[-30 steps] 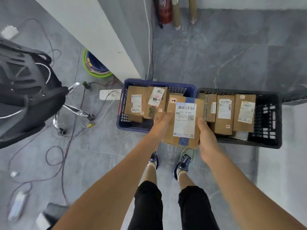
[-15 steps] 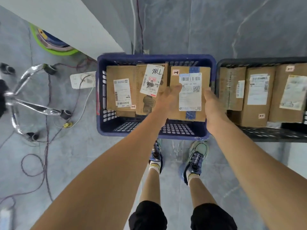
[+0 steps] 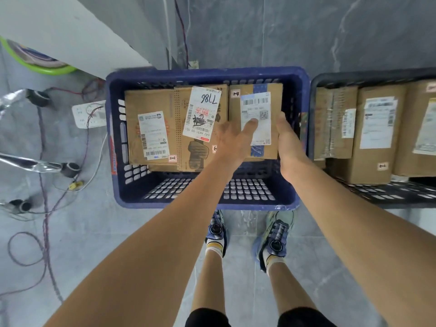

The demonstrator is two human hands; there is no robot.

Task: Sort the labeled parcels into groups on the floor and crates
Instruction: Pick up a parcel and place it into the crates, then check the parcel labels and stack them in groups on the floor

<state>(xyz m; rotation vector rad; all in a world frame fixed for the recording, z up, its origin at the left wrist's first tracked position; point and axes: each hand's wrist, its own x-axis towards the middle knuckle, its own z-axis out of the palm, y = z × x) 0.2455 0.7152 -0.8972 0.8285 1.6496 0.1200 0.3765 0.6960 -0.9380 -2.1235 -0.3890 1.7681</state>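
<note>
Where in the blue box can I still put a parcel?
In the blue crate, the near half of the floor is bare, between the near wall and the front edges of the parcels. The far half is crowded: three parcels side by side.

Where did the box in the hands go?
The box came down from above the crates into the blue crate, beside two parcels. The left hand loosened, thumb on the label; the right hand stays at its edge. Those parcels stayed put.
</note>
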